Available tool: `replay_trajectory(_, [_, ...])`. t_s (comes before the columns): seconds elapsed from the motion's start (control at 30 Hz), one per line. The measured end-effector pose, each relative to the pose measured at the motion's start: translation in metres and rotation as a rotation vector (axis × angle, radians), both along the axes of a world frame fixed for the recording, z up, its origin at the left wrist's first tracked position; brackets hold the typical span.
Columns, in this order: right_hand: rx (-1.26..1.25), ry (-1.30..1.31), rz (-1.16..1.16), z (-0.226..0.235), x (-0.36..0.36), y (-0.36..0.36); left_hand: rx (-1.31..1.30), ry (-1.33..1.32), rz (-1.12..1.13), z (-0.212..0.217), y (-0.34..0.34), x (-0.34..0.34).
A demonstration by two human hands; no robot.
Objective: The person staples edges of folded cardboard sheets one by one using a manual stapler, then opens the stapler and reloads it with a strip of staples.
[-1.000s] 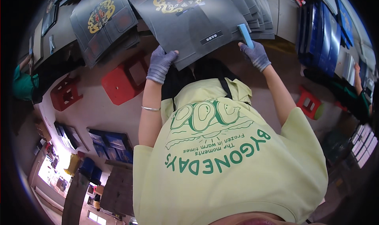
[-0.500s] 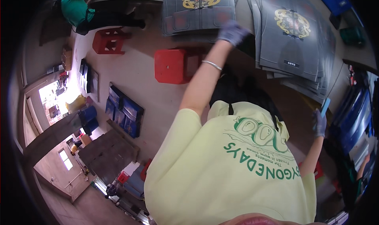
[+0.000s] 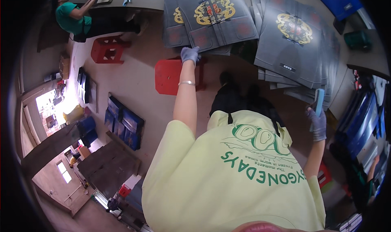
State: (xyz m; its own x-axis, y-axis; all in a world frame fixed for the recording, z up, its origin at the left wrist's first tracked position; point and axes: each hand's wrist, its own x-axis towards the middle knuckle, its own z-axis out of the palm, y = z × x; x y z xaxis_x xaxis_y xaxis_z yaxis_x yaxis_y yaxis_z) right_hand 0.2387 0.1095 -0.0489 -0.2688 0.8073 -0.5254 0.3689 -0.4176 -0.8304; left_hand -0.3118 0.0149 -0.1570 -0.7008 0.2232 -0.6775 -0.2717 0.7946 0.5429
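Gloved hands at a bench stacked with flat grey printed cartons.

Two spreads of flat grey cardboard sheets with gold and red emblems cover the bench: the left stack (image 3: 209, 18) lies straight ahead of the raised arm, and the right stack (image 3: 295, 40) fans out beside it, toward the person's right. A red plastic stool (image 3: 173, 75) stands on the floor below the left stack's edge. The left hand (image 3: 190, 54), in a grey-blue glove, reaches up with fingers curled over the near edge of the left stack, gripping or pressing the bottom sheets; how firmly cannot be told. The right hand (image 3: 317, 124), also gloved, is closed around a slim light-blue tool (image 3: 319, 101) held upright, just below the right stack's lower corner.
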Motion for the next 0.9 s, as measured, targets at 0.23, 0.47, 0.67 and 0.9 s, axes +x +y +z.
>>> replay_trajectory(0.23, [0.235,-0.041,0.400,0.054,-0.064,-0.006,0.709,-0.273,0.010,0.063,-0.026,0.090])
replay_trajectory(0.47, [-0.172,0.088,0.297,-0.015,-0.058,-0.060,0.992,-0.104,0.254,0.120,-0.033,0.132])
replay_trajectory(0.67, [-0.186,0.123,0.176,-0.019,-0.023,-0.058,1.174,-0.373,0.195,0.147,-0.033,0.140])
replay_trajectory(0.9, [-0.249,0.067,0.249,0.006,-0.029,-0.049,0.912,-0.623,0.130,0.089,-0.005,0.243])
